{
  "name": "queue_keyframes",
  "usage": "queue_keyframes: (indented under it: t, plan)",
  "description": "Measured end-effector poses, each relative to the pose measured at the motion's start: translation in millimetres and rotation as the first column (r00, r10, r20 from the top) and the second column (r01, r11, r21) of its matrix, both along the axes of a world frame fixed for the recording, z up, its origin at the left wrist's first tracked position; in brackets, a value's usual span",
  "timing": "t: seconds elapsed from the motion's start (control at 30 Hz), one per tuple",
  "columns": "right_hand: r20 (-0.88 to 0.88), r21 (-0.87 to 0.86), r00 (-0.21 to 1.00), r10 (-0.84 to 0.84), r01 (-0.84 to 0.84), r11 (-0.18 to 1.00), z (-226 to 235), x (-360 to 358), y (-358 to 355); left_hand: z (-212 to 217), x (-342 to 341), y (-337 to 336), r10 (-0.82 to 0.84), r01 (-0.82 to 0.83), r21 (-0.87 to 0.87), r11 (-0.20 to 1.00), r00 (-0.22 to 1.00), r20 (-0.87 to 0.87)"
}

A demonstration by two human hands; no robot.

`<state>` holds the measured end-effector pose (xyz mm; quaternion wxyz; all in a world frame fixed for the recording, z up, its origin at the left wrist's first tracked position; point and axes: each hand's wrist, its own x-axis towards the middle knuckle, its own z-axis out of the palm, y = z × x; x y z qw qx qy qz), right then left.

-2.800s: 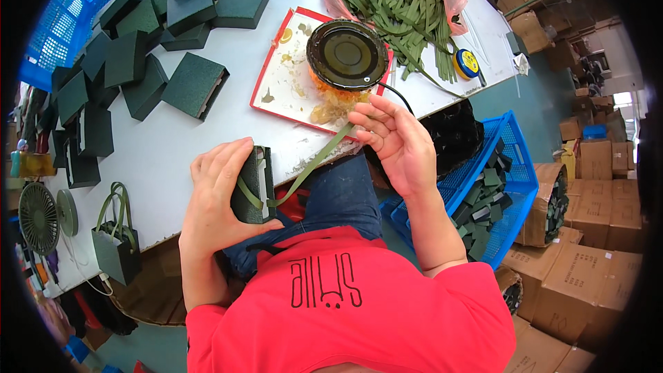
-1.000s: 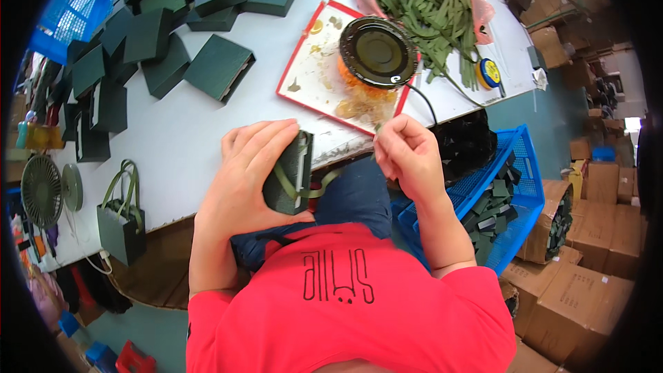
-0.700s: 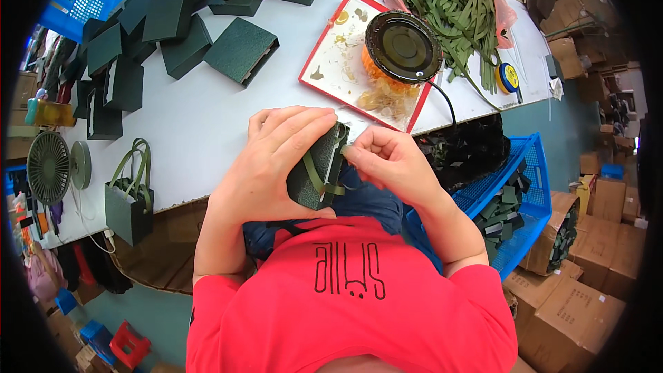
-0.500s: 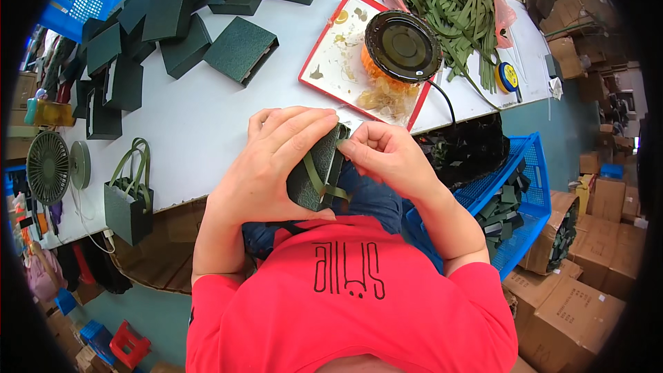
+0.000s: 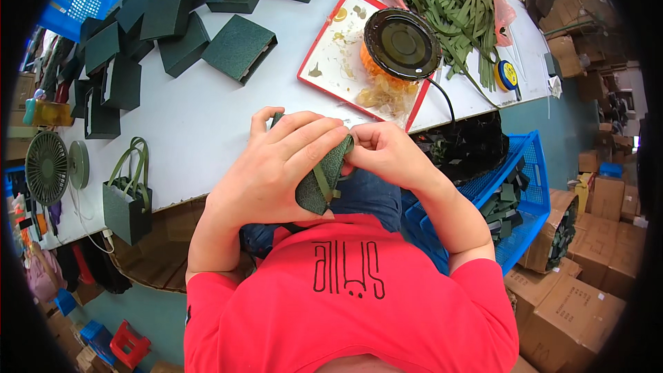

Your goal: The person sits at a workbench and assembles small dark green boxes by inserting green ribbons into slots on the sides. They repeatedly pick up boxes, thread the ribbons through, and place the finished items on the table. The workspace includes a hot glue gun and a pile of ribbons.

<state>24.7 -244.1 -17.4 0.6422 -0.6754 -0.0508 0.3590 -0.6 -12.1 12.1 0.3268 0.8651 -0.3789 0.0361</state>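
My left hand [image 5: 276, 159] is wrapped over a small dark green paper bag [image 5: 315, 197], holding it tilted in front of my body at the table's edge. A flat olive green ribbon [image 5: 322, 181] runs across the bag's side. My right hand [image 5: 387, 154] is closed, its thumb and fingertips pinching at the bag's upper right edge. The fingertips hide whether a ribbon end is in the pinch as well.
Several dark green box-shaped pieces [image 5: 239, 48] lie on the white table [image 5: 200, 114]. A black-topped round pot [image 5: 402, 45] stands on a red-rimmed tray [image 5: 324, 84]. Green ribbons [image 5: 442, 10] fill a pink bag. A handled green bag [image 5: 128, 207] hangs left; a blue crate [image 5: 532, 197] stands right.
The bag has turned in my hands, so its open side and more of the ribbon are now out of sight. My right fingertips have moved slightly right, still at its edge.
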Motion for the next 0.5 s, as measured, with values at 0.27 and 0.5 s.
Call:
queue_keyframes:
  t: [0.27, 0.5]
  plan:
    - [-0.079, 0.061, 0.997, 0.016, -0.011, 0.998, 4.8, 2.3, -8.8, -7.3, 0.5, 5.4, 0.061, -0.067, -0.108, 0.992, 0.996, -0.063]
    - [0.075, 0.100, 0.972, -0.224, 0.216, 0.971, -2.8, -11.6, -18.6, -10.1, 0.4, 8.8, 0.071, -0.083, -0.105, 0.991, 0.992, -0.108]
